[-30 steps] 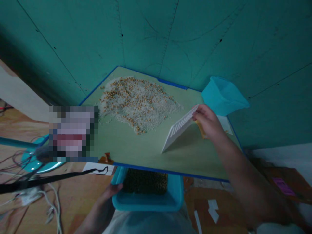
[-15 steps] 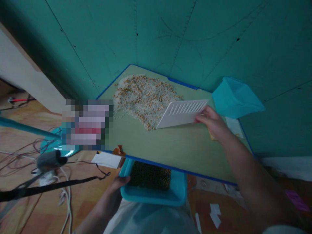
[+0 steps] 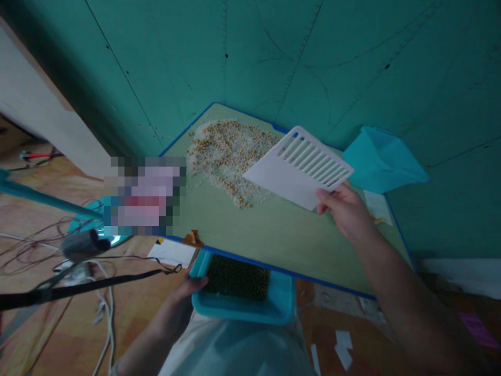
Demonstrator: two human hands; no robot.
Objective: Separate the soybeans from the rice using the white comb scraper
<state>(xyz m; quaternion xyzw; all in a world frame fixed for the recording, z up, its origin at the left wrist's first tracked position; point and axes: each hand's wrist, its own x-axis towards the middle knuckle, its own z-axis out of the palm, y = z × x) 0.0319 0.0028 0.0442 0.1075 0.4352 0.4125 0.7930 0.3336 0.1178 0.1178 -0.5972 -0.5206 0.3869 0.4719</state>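
Note:
My right hand (image 3: 346,211) grips a white slotted plastic scraper (image 3: 299,167) by its near corner and holds it tilted above the pale green board (image 3: 274,235). Just left of the scraper lies a spread pile of white grains mixed with yellow-brown beans (image 3: 229,154). My left hand (image 3: 183,295) holds the left rim of a blue tray (image 3: 242,308) that sits below the board's near edge. The tray holds a layer of dark green beans (image 3: 237,277).
A blue plastic tub (image 3: 381,159) stands at the board's far right corner. Teal walls close in behind the board. A pixelated patch covers the board's left edge. Cables, a black strap and a microphone-like object (image 3: 80,245) lie on the wooden floor at left.
My right hand has lifted the scraper off the board and carried it back toward the grain pile. The view has shifted slightly; the left hand stays on the tray.

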